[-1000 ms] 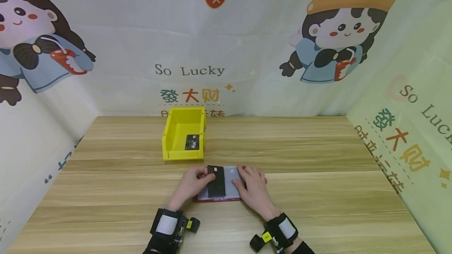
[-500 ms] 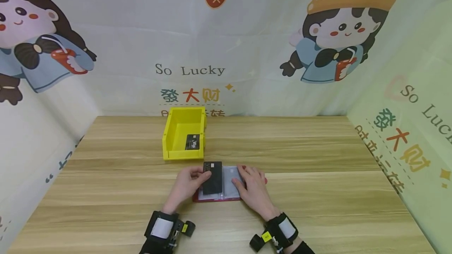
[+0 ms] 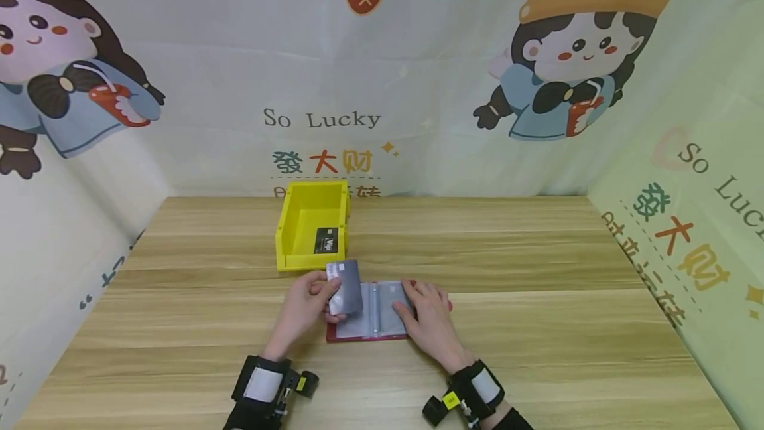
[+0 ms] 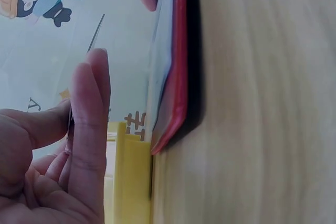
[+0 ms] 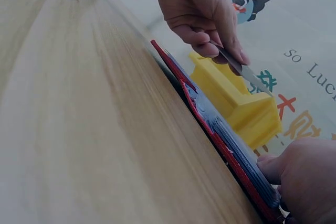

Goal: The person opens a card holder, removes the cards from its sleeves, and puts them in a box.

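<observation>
My left hand pinches a dark bank-style card between thumb and fingers, raised over the left page of an open card holder. In the right wrist view, the card appears nearly edge-on. The red-covered card holder lies open on the table, with clear plastic sleeves showing. My right hand holds its right side, the thumb pressing on the stacked sleeves. Part of the right page is hidden under that hand. Beyond the holder sits a yellow bin containing a black "Vip" card.
The wooden table extends on both sides of the hands. A printed cloth backdrop with cartoon figures rises behind it and along both sides. Each wrist carries a strapped camera.
My left hand has drawn the card up and away from the holder's left page, toward the yellow bin, and tilted it. The sleeve beneath is uncovered. My right hand has stayed put.
</observation>
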